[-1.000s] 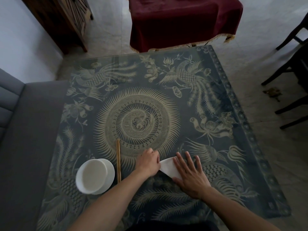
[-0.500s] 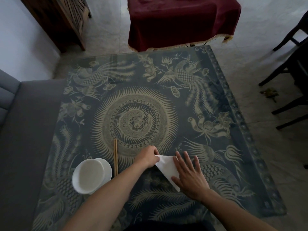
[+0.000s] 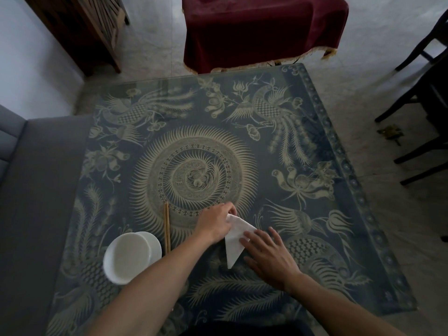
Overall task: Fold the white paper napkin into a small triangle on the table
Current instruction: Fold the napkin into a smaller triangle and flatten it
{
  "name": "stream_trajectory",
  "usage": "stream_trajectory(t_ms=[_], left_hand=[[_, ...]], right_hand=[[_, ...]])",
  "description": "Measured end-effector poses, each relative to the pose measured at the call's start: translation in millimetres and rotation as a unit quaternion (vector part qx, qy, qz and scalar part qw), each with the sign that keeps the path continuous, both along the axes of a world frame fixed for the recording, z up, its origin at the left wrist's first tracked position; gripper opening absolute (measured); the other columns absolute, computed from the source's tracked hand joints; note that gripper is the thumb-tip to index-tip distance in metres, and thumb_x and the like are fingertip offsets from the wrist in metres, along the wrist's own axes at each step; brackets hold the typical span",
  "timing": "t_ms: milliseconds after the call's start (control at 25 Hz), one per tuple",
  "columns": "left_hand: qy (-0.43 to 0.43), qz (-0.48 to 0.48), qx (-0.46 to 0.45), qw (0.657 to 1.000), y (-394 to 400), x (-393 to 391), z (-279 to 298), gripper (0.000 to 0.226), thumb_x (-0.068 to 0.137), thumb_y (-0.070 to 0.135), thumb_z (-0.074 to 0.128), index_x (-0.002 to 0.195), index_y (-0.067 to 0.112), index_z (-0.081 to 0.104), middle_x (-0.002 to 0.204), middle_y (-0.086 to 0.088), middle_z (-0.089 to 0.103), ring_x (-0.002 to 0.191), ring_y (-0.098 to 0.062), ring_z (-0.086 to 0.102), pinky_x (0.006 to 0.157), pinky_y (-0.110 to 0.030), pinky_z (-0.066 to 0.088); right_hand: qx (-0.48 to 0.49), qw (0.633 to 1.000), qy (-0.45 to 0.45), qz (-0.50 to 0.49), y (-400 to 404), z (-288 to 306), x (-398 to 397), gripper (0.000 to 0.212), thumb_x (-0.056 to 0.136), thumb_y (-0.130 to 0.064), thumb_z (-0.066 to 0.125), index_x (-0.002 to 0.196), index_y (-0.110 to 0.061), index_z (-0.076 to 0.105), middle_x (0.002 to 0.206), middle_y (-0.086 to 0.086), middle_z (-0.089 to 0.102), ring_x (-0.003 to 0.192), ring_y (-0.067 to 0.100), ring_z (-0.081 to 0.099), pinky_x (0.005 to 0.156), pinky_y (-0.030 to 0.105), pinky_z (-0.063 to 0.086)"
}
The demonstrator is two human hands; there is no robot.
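Observation:
The white paper napkin (image 3: 235, 238) lies folded into a narrow triangle on the patterned glass table (image 3: 303, 146), its long tip pointing toward me. My left hand (image 3: 215, 223) pinches the napkin's far corner between its fingertips. My right hand (image 3: 268, 255) lies flat with fingers spread, its fingertips pressing on the napkin's right edge. Part of the napkin is hidden under both hands.
A white bowl on a white plate (image 3: 129, 254) stands to the left near the table's front. A pair of wooden chopsticks (image 3: 166, 227) lies between the bowl and my left hand. A grey sofa (image 3: 31, 202) borders the table's left side. Dark chairs (image 3: 426, 98) stand at the right.
The napkin has gone from a wider flap under my right hand to a narrower triangle with more of it showing. My right hand has slid a little to the right, off its middle.

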State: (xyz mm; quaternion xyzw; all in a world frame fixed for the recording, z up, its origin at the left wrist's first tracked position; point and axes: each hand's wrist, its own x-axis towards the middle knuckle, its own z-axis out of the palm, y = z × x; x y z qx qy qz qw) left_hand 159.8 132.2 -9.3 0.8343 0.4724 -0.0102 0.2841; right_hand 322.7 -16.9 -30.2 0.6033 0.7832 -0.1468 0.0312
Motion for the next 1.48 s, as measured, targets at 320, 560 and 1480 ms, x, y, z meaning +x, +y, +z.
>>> stream_trajectory(t_ms=[320, 560, 1480], left_hand=[[-0.052, -0.087, 0.131, 0.986, -11, -12, 0, 0.018, 0.084, 0.012, 0.067, 0.097, 0.022, 0.062, 0.093, 0.007, 0.065, 0.084, -0.015, 0.061, 0.077, -0.031, 0.039], [-0.094, -0.114, 0.154, 0.977, -35, -20, 4, 0.021, 0.078, 0.012, 0.074, 0.094, 0.022, 0.065, 0.092, 0.007, 0.067, 0.083, -0.015, 0.063, 0.072, -0.035, 0.047], [-0.087, -0.095, 0.119, 0.984, -66, -27, -4, 0.015, 0.077, 0.023, 0.079, 0.088, 0.018, 0.071, 0.085, 0.001, 0.064, 0.079, -0.02, 0.063, 0.064, -0.031, 0.049]], right_hand=[[-0.023, 0.961, 0.113, -0.251, 47, 11, 4, 0.023, 0.093, -0.032, 0.058, 0.116, -0.026, 0.057, 0.111, -0.004, 0.055, 0.098, 0.02, 0.058, 0.063, 0.033, 0.046], [0.004, 0.979, 0.076, -0.189, 45, 7, 15, 0.012, 0.093, -0.031, 0.058, 0.094, -0.019, 0.06, 0.092, -0.002, 0.059, 0.083, 0.021, 0.059, 0.056, 0.038, 0.048], [0.055, 0.966, 0.07, -0.243, 34, 5, 17, 0.013, 0.092, -0.036, 0.063, 0.089, -0.024, 0.067, 0.084, -0.005, 0.064, 0.067, 0.02, 0.064, 0.049, 0.028, 0.035]])
